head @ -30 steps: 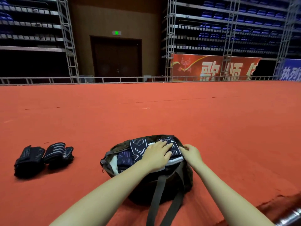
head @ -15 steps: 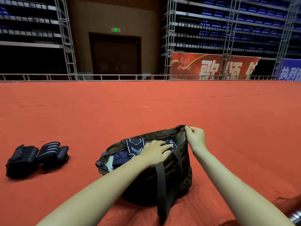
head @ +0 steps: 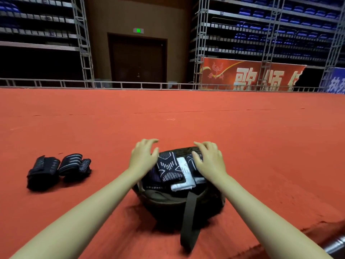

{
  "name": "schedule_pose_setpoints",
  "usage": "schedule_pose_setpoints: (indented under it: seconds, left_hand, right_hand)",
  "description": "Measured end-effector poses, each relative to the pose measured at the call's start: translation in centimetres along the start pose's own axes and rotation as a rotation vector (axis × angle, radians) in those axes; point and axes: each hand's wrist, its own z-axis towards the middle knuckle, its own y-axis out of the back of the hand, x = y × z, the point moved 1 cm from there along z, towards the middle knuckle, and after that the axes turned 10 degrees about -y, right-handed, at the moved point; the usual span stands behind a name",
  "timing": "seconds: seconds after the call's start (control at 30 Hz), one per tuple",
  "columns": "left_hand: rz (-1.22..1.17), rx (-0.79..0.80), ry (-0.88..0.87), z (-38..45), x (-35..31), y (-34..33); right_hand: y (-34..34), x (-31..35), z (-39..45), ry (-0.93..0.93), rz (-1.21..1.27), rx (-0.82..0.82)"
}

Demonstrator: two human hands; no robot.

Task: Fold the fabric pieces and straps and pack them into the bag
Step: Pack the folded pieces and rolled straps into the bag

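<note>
Head view: the dark bag (head: 179, 206) sits at lower centre on the red floor (head: 242, 137), packed with folded navy-and-white fabric (head: 169, 168). Straps (head: 57, 168) lie at left. The bag's far rim is partly hidden. Left hand (head: 143, 156) has lifted off the fabric, grip released; right hand (head: 209, 159), fingers relaxed, rests on the fabric, no longer pinching the rim.
</note>
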Motion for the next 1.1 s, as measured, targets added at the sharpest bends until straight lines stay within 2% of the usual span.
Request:
schedule_pose_setpoints:
  seconds: [0.07, 0.1, 0.17, 0.27, 0.43, 0.57, 0.67, 0.87, 1.0, 1.1]
  left_hand:
    - [0.082, 0.123, 0.237, -1.0, 2.9, 0.9]
    - [0.080, 0.204, 0.300, -1.7, 3.8, 1.2]
    - [0.019, 0.312, 0.303, -2.9, 4.7, 1.3]
    - [-0.129, 0.269, 0.282, -3.8, 4.1, 1.1]
    - [-0.372, 0.001, 0.344, -1.2, 2.7, 2.4]
    - [-0.394, -0.061, 0.283, 1.9, 0.6, 4.0]
    - [-0.413, -0.113, 0.305, 3.2, 0.4, 4.5]
    - [-0.338, 0.048, 0.393, 0.3, 3.6, 4.6]
    - [-0.243, 0.149, 0.350, -1.1, 4.1, 5.9]
    - [-0.190, 0.241, 0.316, -1.9, 4.2, 6.9]
  right_hand:
    - [-0.8, 3.3, -0.4, 0.091, 0.095, 0.129]
    - [-1.5, 4.8, -0.7, 0.129, 0.108, 0.207]
    - [-3.1, 6.8, -1.4, 0.209, 0.029, 0.321]
    - [-4.8, 7.3, -2.4, 0.211, -0.015, 0.423]
    - [-5.0, 5.6, -3.1, 0.162, 0.058, 0.368]
    - [-4.3, 4.7, -1.9, 0.100, 0.059, 0.350]
    - [-4.2, 4.0, -1.3, 0.067, 0.042, 0.335]
    - [-5.0, 4.6, -2.9, 0.079, -0.020, 0.312]
    - [-4.4, 5.8, -2.7, 0.063, 0.036, 0.330]
    - [-3.3, 7.3, -2.6, 0.023, 0.169, 0.287]
